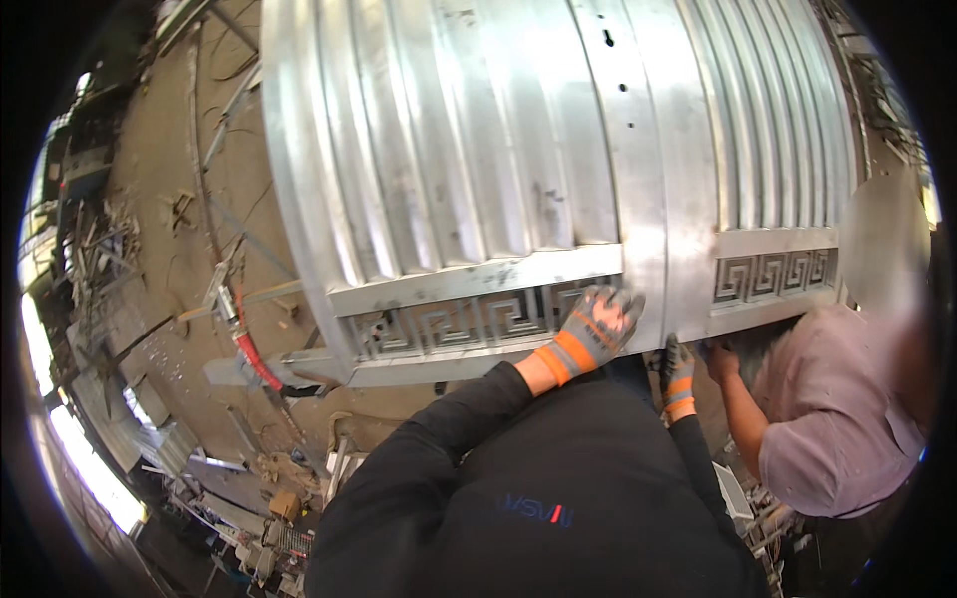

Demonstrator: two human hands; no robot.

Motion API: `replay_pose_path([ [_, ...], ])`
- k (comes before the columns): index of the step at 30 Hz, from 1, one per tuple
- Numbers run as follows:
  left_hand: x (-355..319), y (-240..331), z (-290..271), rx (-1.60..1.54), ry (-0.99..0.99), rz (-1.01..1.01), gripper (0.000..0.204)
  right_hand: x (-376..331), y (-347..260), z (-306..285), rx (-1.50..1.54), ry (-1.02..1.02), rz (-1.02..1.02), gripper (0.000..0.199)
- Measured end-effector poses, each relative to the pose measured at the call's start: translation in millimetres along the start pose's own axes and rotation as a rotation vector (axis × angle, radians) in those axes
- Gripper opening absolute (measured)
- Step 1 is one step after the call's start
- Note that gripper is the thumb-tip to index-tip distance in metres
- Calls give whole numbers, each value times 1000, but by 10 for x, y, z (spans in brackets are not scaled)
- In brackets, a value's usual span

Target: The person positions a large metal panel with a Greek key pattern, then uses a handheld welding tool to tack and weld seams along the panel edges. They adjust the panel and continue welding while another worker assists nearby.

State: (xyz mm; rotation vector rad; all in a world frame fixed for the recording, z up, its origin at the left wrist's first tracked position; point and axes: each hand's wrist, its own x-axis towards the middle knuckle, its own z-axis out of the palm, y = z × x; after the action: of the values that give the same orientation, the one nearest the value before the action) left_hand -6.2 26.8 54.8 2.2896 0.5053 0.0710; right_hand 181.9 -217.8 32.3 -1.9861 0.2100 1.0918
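A large silvery metal double gate panel [478,149] lies before me, with ribbed sheets and square-spiral openwork along its near end. My left hand [595,329], in a grey and orange glove, rests on the near end beside the central strip. Its fingers are laid over the metal. Wearing a matching glove, my right hand [677,374] is closed around the near edge below the central strip; part of it is hidden. Just to its right, a co-worker's bare hand [720,361] is at the same edge.
The co-worker [832,419] in a pale shirt leans in at the right. A red-handled clamp-like tool [256,359] stands at the panel's left corner, near a metal bar [269,369]. Scrap and metal pieces litter the floor at left, and a small cardboard box [284,505] lies below.
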Motion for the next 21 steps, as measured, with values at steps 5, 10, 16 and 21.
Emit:
replay_pose_path([
  [5,38,-400,-488,187,168,-383,42,77,192,-36,-15,-20,-127,59],
  [10,31,-463,-686,158,66,-478,46,107,193,-38,-19,10,-129,62],
  [16,123,-445,-676,93,139,-506,50,171,248,-41,41,34,-110,56],
  [21,111,-457,-709,67,147,-492,51,168,207,-81,131,-24,-85,51],
])
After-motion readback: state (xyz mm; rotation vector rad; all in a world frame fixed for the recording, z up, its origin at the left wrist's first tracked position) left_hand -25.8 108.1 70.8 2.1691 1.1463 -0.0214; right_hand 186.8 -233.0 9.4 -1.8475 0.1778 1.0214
